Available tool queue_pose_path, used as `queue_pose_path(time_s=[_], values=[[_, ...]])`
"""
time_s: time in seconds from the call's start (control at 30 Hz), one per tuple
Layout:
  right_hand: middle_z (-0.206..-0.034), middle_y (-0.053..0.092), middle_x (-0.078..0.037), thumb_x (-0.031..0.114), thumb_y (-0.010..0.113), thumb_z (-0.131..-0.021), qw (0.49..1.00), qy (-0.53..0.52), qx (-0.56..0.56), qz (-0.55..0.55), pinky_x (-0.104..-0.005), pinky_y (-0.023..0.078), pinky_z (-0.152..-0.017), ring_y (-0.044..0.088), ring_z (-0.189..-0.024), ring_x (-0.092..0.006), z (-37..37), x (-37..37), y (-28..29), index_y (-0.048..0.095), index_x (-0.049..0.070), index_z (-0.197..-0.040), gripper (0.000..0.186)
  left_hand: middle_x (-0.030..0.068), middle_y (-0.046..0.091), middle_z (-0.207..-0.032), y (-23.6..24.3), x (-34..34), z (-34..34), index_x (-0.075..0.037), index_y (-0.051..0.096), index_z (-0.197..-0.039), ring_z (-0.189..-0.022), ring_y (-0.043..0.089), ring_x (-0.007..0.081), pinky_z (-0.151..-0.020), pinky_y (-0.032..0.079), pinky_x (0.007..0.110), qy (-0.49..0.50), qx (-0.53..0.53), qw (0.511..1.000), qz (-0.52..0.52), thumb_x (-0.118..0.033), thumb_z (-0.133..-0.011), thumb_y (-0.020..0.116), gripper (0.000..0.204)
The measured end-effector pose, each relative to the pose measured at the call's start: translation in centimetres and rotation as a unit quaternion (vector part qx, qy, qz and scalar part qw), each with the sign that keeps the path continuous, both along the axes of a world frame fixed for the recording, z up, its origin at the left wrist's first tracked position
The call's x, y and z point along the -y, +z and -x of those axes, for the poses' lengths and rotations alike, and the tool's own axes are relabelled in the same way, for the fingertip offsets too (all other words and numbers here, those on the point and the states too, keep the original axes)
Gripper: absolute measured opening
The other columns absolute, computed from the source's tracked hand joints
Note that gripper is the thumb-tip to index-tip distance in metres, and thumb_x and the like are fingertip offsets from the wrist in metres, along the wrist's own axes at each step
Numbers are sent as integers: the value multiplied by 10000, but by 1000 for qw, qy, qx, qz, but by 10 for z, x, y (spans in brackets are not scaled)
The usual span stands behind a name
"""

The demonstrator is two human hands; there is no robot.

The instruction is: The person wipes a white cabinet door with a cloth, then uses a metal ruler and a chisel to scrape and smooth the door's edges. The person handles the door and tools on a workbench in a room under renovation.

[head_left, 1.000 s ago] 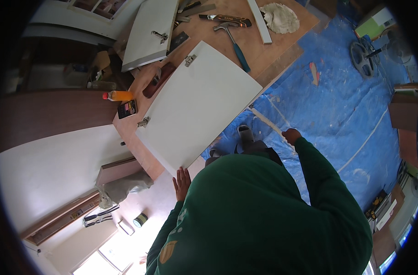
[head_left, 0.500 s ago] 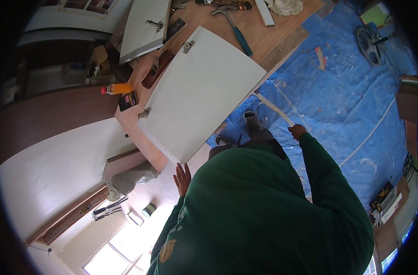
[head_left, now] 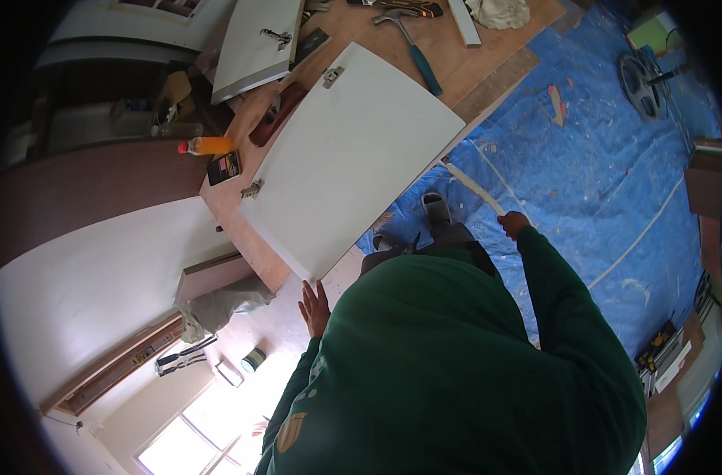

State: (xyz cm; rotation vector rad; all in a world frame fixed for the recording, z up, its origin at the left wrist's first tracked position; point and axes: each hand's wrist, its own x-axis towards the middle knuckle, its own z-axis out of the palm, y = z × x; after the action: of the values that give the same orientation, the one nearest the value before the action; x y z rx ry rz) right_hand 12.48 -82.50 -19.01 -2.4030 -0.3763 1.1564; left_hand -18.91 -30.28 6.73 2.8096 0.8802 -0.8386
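Observation:
A white panel (head_left: pixel 345 158) with two metal hinges (head_left: pixel 332 77) lies at an angle on the plywood worktop (head_left: pixel 242 245). My left hand (head_left: pixel 314 309) is open, its fingertips against the panel's near corner, fingers apart. Out to the right, my right hand (head_left: pixel 513 226) is closed round the near end of a long, narrow pale strip (head_left: pixel 470 184), which runs toward the panel's right edge; whether its far end touches the worktop I cannot tell.
A second white panel (head_left: pixel 244 55), a hammer (head_left: pixel 420 63), a wooden plane (head_left: pixel 273 115), an orange bottle (head_left: pixel 210 145) and a phone-sized dark object (head_left: pixel 224 168) lie on the worktop. Blue sheeting (head_left: pixel 590 182) covers the floor; a stand fan (head_left: pixel 642 87) stands at upper right.
The scene sits higher in the picture than a second ago, as the camera moved. My left hand stays at the panel's corner; my right hand still holds the strip.

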Motion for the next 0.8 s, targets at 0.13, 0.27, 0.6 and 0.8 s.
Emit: queue_pose_path(time_s=[0.13, 0.27, 0.6, 0.8], values=[[-663, 674, -98, 329, 549, -1014, 999, 47, 20, 14, -436, 542, -533, 667, -542, -256, 3, 0, -3, 672, 43, -768, 396, 182, 11, -1743, 1, 0, 1, -203, 161, -1678, -1600, 115, 372, -1256, 94, 609, 27, 4, 1000, 13, -429, -962, 612, 876], [-682, 718, -70, 271, 616, -962, 958, 261, 93, 70, -422, 582, -615, 703, -586, -238, -5, 5, -7, 738, 79, -764, 302, 177, 110, -1736, 8, -1, 0, -170, 310, -1627, -1577, 207, 374, -1241, 154, 616, 21, 108, 994, 25, -345, -915, 688, 825], [-847, 744, -163, 429, 526, -1033, 988, 61, -9, 143, -530, 569, -820, 742, -851, -347, -20, -10, 32, 752, 39, -1005, 452, 113, 662, -841, -2, -8, -3, -64, 631, -788, -838, 624, 347, -768, 495, 492, 36, 293, 944, 145, -175, -961, 615, 206], [-1083, 737, -222, 447, 564, -1036, 904, 420, -76, 41, -521, 538, -905, 687, -1066, -414, 42, -51, 22, 648, 49, -1307, 488, 181, 627, -759, 26, 3, 6, -29, 616, -731, -791, 622, 385, -728, 490, 509, 6, 193, 969, 156, -294, -1013, 566, 390]])
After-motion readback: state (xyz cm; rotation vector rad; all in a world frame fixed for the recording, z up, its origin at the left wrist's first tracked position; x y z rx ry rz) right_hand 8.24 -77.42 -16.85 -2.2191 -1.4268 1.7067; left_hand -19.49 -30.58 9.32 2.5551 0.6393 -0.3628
